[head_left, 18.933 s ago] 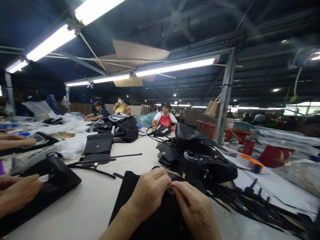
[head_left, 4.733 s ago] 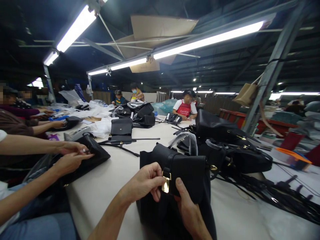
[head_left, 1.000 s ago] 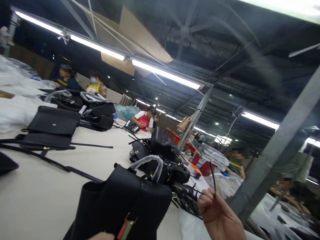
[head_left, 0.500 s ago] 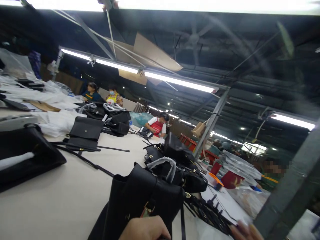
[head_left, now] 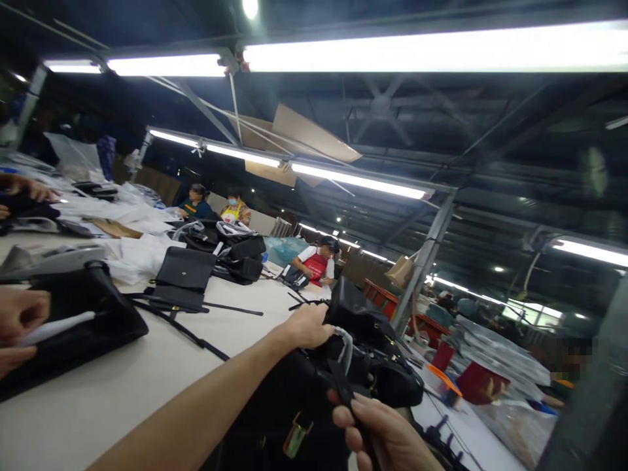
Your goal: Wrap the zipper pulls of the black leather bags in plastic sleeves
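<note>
My left hand [head_left: 309, 327] stretches forward and closes on the top of a black leather bag [head_left: 356, 311] in a heap of similar bags [head_left: 387, 376]. Below it, a black bag with a brass clasp [head_left: 297, 437] lies close in front of me, partly hidden by my left forearm. My right hand [head_left: 377, 435] sits at the bottom edge, gripping a narrow black strap [head_left: 346, 389]. A white-wrapped bag handle [head_left: 346, 347] arches between my hands.
A co-worker's hand [head_left: 19, 314] rests on a black bag [head_left: 83, 327] at the left. The cream table [head_left: 98, 418] also holds a flat black bag [head_left: 184, 278], loose straps and white sheets. A steel column [head_left: 422, 268] and red crates [head_left: 380, 304] stand beyond the table.
My left hand has moved forward from the bottom edge onto the heap of bags. My right hand has moved left and lower, holding a black strap. The view has levelled slightly.
</note>
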`<state>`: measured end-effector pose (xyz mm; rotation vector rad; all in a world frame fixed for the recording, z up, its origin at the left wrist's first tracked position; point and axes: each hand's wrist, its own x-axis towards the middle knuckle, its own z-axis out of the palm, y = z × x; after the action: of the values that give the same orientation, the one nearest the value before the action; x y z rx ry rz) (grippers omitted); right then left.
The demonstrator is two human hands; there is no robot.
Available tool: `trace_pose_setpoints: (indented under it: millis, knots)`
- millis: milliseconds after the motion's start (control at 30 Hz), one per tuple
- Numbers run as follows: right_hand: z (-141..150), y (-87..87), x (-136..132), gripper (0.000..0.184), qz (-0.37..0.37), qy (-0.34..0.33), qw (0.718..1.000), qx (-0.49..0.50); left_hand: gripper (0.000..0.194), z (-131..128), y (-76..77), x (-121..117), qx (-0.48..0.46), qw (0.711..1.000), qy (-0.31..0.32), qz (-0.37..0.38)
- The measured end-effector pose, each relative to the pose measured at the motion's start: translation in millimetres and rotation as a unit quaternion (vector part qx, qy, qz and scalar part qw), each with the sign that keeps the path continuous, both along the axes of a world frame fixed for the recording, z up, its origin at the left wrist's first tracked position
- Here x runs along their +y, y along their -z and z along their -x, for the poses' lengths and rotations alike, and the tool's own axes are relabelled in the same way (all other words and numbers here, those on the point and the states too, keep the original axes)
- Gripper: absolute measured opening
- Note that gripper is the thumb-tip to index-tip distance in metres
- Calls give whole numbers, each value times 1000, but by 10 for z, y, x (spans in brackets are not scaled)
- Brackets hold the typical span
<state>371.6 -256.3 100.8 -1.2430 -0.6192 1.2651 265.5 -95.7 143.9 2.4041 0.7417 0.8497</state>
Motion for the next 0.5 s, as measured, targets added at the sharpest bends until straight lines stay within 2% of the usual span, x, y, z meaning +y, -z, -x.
trace_pose_setpoints:
  millis: [67, 133, 200, 333, 433, 500]
  knots:
    - [82, -161, 96, 11, 62, 53, 991, 107, 20, -120, 31, 127, 38, 999, 18, 19]
    - [147, -250, 185, 20, 62, 98, 980, 164, 11, -178, 77, 150, 54, 998, 34, 20]
    - [176, -267, 277, 25, 44, 114, 977, 178, 9, -174, 121, 113, 47, 998, 39, 5]
    - [189, -161, 468, 24, 6, 141, 974, 177, 13, -66, 206, 23, 4, 999, 33, -10]
    - [236, -51, 580, 16, -33, 162, 967, 192, 14, 5, 272, 8, -26, 999, 46, 13]
    - [274, 14, 631, 16, -62, 173, 962, 200, 24, 4, 310, 29, -47, 997, 45, 41]
